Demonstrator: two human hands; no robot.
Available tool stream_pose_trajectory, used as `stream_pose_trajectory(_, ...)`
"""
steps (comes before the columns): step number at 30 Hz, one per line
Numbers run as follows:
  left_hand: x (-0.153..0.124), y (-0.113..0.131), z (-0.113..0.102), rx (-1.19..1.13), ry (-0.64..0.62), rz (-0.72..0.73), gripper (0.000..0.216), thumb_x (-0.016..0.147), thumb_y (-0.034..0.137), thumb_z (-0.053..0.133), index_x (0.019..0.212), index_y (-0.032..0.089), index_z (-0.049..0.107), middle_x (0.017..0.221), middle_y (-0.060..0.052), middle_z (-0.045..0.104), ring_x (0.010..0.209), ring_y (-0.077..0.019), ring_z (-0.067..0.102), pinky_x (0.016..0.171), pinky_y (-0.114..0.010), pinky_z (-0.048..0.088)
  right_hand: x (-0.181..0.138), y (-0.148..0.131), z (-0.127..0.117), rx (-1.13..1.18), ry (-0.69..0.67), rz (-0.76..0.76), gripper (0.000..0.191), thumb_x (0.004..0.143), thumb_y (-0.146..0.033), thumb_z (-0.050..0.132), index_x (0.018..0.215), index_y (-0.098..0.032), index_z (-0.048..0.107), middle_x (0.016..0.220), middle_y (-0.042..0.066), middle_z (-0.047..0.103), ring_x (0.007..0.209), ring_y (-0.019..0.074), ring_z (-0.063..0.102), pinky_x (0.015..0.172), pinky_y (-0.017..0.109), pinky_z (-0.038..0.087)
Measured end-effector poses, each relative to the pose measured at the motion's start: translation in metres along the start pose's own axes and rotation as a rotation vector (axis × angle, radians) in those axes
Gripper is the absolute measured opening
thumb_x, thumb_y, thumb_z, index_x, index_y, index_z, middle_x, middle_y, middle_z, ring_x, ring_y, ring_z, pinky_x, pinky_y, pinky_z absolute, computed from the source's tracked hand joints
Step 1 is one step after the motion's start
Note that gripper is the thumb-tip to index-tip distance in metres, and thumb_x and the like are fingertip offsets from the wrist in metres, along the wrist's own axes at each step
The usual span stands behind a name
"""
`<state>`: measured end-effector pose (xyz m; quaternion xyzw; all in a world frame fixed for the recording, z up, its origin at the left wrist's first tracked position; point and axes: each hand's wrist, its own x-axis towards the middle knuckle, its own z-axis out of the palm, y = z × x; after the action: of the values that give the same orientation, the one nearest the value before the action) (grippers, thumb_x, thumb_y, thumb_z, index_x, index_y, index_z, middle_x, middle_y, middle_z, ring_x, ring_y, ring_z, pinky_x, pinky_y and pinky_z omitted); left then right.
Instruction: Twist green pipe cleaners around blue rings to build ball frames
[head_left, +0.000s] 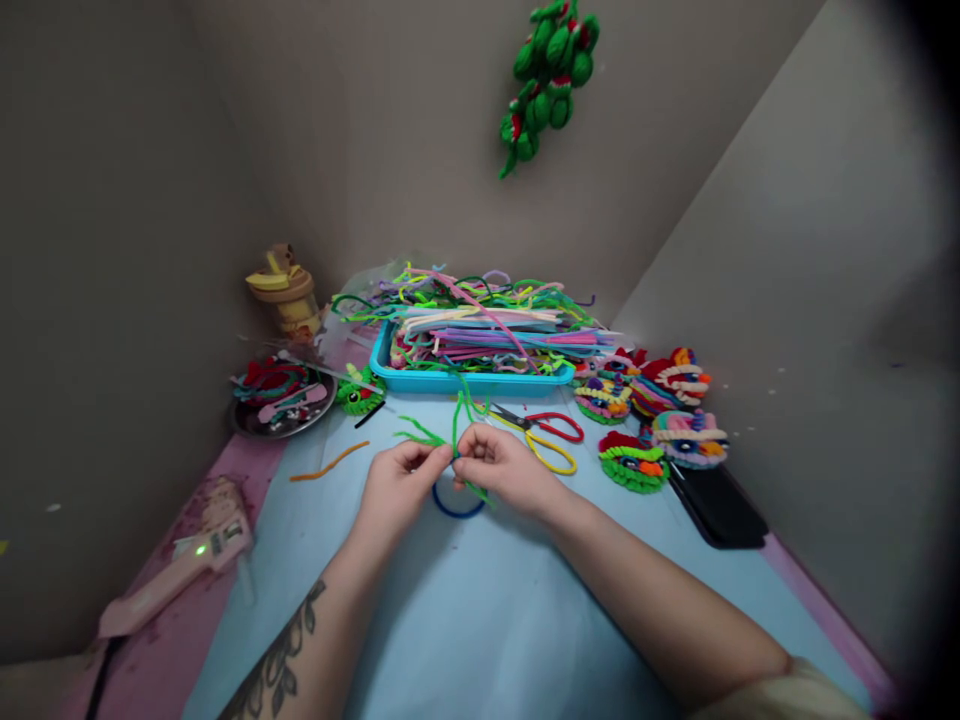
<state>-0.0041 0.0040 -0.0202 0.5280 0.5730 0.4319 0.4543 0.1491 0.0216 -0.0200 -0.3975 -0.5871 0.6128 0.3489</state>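
Note:
My left hand (401, 484) and my right hand (506, 468) meet above the blue table covering. Both are closed in pinches, fingertips nearly touching, on green pipe cleaners (424, 436) that stick out above and below the fingers. A dark blue loop (459, 515) hangs just under the fingertips, its top hidden by them; whether it is a hair tie or a bent pipe cleaner I cannot tell. Scissors (559, 462) with one red and one yellow handle lie beyond my right hand. An orange-brown pipe cleaner piece (328, 464) rests left of my left hand.
A blue tray (480, 382) heaped with pipe cleaners stands at the back. Finished colourful pipe-cleaner pieces (634, 462) and a black phone (720, 510) lie right. On the left are a pink glue gun (187, 572), a metal dish (281, 428) and a green pipe-cleaner figure (360, 392).

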Motion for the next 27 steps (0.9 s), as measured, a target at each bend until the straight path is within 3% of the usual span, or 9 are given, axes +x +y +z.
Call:
stream_pose_trajectory(7,-0.002,0.003,0.0,0.056,-0.031,0.168,0.019,0.074,0.03,0.06,0.073,0.013,0.069,0.073,-0.005,0.064,0.069,-0.0153,0.057,0.058,-0.023,0.043,-0.001,-0.006,0.0,0.181,0.013,0.101,0.015,0.066,-0.023,0.064,0.07,-0.018,0.05,0.052,-0.004,0.061,0.049,0.0097,0.058,0.052,0.02,0.039)
stream_pose_trajectory(10,-0.002,0.003,0.0,0.101,-0.021,0.225,0.017,0.074,0.029,0.059,0.071,0.014,0.067,0.073,-0.005,0.062,0.069,-0.015,0.057,0.056,-0.022,0.043,-0.002,-0.007,-0.001,0.262,-0.004,0.141,0.019,0.064,-0.024,0.066,0.07,-0.018,0.05,0.051,-0.005,0.06,0.048,0.0096,0.058,0.052,0.02,0.04)
stream_pose_trajectory(18,-0.002,0.002,0.002,-0.02,-0.042,0.147,0.018,0.075,0.031,0.058,0.07,0.014,0.063,0.067,-0.002,0.059,0.062,-0.012,0.053,0.055,-0.021,0.041,-0.002,-0.005,0.002,0.255,-0.002,-0.007,0.022,0.068,-0.027,0.067,0.077,-0.02,0.048,0.055,-0.006,0.06,0.051,0.01,0.059,0.053,0.021,0.04)
stream_pose_trajectory(23,-0.002,0.004,0.001,-0.107,-0.096,0.059,0.021,0.074,0.034,0.059,0.065,0.015,0.062,0.056,0.002,0.054,0.048,-0.0082,0.043,0.048,-0.02,0.034,-0.003,-0.005,0.006,0.129,0.062,-0.09,0.017,0.07,-0.028,0.063,0.074,-0.02,0.049,0.06,-0.004,0.06,0.057,0.0116,0.059,0.056,0.023,0.043)
stream_pose_trajectory(27,-0.002,0.004,-0.001,-0.127,-0.127,0.009,0.027,0.07,0.038,0.062,0.058,0.015,0.057,0.049,0.004,0.046,0.045,-0.0072,0.038,0.045,-0.021,0.03,-0.007,-0.004,0.01,-0.216,0.207,-0.226,0.006,0.075,-0.022,0.056,0.071,-0.02,0.051,0.064,-0.003,0.057,0.06,0.0114,0.055,0.057,0.023,0.041)
